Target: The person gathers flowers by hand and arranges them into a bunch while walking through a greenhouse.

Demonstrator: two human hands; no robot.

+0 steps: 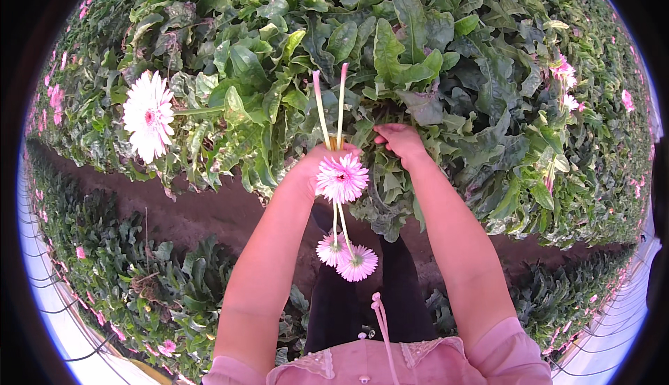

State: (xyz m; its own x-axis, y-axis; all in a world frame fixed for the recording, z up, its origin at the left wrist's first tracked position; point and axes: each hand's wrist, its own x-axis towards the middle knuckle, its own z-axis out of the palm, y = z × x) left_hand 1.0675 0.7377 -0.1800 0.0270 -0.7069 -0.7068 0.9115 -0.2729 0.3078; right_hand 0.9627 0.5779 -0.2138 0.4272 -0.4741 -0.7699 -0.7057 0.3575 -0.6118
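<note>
My left hand [309,163] is closed around the stems of pink gerbera daisies at the middle of the view. Two pale stem ends [342,105] stick up above the fist. Below it hang two gerbera blooms [357,263], seen from their backs. Another pink bloom [342,178] faces up in front of the hand and covers part of it. To the right, my right hand [401,142] reaches low into the green gerbera leaves [418,105]. Its fingertips touch the foliage and are partly hidden, so its grip is unclear.
A large pale pink gerbera [149,117] leans out of the bed on the left. More pink blooms [564,74] stand at the right. A bare soil path [193,212] runs behind the bed, with another plant row [193,275] beyond it, nearer my body.
</note>
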